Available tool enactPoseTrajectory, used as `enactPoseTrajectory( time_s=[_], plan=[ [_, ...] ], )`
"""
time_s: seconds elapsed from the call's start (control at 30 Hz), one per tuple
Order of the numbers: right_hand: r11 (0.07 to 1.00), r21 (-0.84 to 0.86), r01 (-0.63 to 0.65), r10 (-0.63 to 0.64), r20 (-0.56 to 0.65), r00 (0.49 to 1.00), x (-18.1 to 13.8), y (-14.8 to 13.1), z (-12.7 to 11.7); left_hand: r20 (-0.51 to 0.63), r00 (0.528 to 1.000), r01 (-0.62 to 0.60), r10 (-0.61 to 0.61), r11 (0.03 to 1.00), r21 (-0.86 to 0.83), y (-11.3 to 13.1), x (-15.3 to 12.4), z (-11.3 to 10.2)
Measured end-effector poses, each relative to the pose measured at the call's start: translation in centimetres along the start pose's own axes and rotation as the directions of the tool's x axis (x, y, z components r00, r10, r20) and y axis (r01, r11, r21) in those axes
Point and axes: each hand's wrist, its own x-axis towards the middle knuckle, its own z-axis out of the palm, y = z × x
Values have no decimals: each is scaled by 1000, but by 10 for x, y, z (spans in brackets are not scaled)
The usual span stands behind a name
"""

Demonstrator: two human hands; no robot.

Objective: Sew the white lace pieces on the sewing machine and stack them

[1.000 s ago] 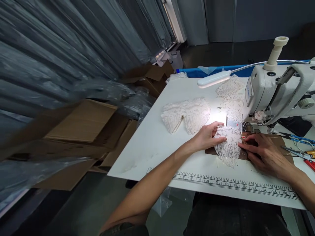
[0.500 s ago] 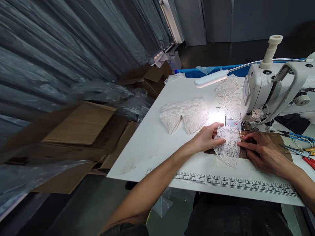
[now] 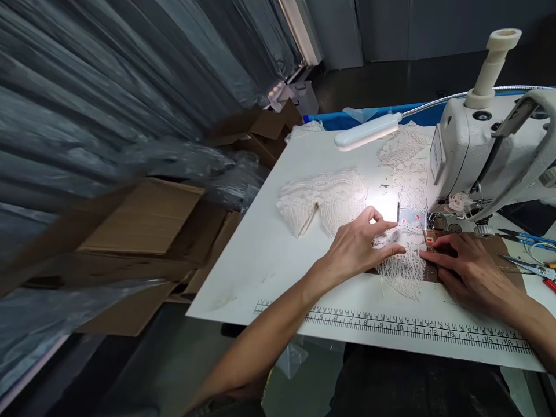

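Note:
A piece of white lace (image 3: 403,263) lies over a brown fabric panel (image 3: 499,252) on the white sewing table (image 3: 269,255), just in front of the sewing machine (image 3: 482,156). My left hand (image 3: 358,246) rests on the lace's left edge, fingers stretched towards the needle area, thumb raised. My right hand (image 3: 467,269) lies flat on the brown panel with its fingertips pressing the lace's right edge. Neither hand grips anything.
More lace pieces (image 3: 324,200) lie on the table's far side under a gooseneck lamp (image 3: 367,131). Scissors and tools (image 3: 532,266) sit at the right. A printed ruler (image 3: 412,327) runs along the near edge. Cardboard boxes (image 3: 143,231) and plastic-wrapped rolls stand left.
My left hand has slid a little further onto the lace towards the needle, fingers more extended. The right hand has barely moved. The camera view shifted slightly.

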Motion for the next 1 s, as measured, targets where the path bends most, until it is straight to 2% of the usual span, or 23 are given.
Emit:
enactPoseTrajectory(
  time_s=[0.07,0.13,0.2,0.33,0.43,0.73,1.0],
  plan=[
    [1000,-9,1,-1,-16,1000,-1,0,3,-60,983,-170,171,985,30,2,0,8],
    [1000,-13,9,-9,-42,999,-2,0,5,-85,940,-326,332,943,69,5,0,20],
    [1000,-18,20,-21,-74,997,-1,0,5,-89,907,-399,412,906,140,10,-1,33],
    [995,-25,97,-99,-91,991,4,0,0,-92,898,-388,430,874,294,18,-3,48],
    [992,-28,124,-126,-89,988,8,-2,-5,-98,898,-377,428,866,327,18,-4,51],
    [996,-49,71,-72,-24,997,4,-1,-3,-123,887,-389,445,864,319,14,-1,49],
    [998,-50,32,-36,-67,997,1,-3,3,-91,893,-368,441,831,416,13,0,48]
  ],
)
